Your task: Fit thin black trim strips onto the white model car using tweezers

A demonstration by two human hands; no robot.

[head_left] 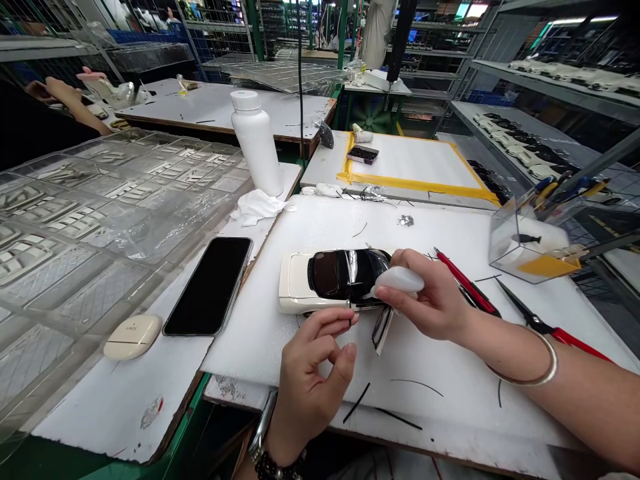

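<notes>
A cream model car (295,283) with a dark roof and brown rear section lies on the white foam sheet. One of its doors (383,331) stands swung out on the near side. My right hand (437,300) grips a small whitish squeeze bottle (400,281) between thumb and fingers, tilted over the car's cabin. My left hand (315,380) is at the car's near side, fingertips by the body edge and thumb held apart. Beside those fingertips shows a small dark sliver; whether they touch it I cannot tell.
Red-handled scissors (545,327), a red pen-like tool (460,280) and a clear tool box (530,240) lie right. Black strips (397,418) litter the front. Left are a phone (210,287), cream case (133,337), white bottle (257,143) and parts tray (100,193). Another person's hands (65,93) show far left.
</notes>
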